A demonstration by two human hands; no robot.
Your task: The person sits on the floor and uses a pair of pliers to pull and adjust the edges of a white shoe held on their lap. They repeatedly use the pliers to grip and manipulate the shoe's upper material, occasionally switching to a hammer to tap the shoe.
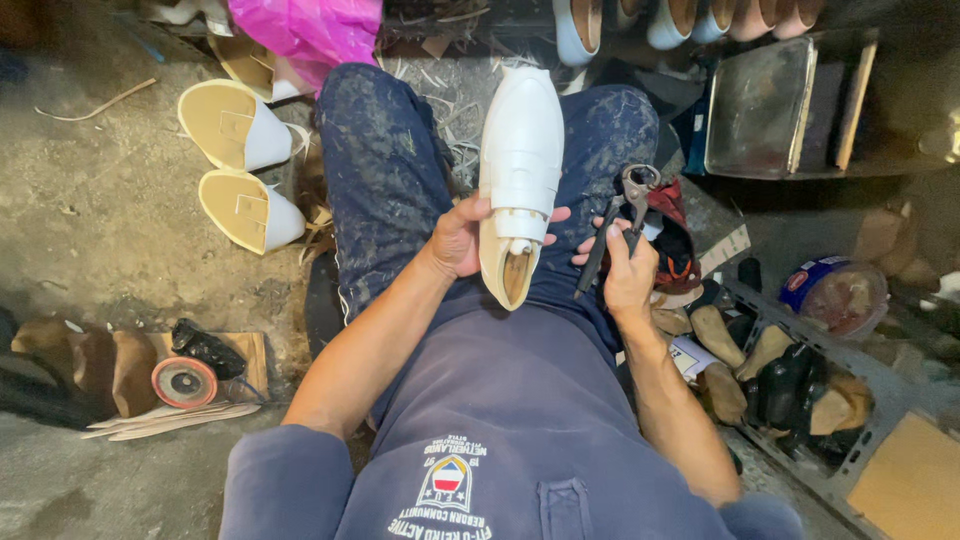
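Note:
A white shoe upper on a wooden last [520,165] rests across my lap between my knees, toe pointing away. My left hand [458,238] grips its heel end from the left, thumb on top. My right hand [625,272] holds a pair of metal pincers [625,205] by their dark handles, jaws up, just to the right of the shoe. The fingertips of my right hand touch the shoe's heel side.
Two white shoes with tan soles [240,165] lie on the concrete floor at left. A pink plastic bag [310,30] lies beyond my left knee. A round red tin [184,382] and dark tool sit on a board at lower left. A crate of wooden lasts [790,385] stands at right.

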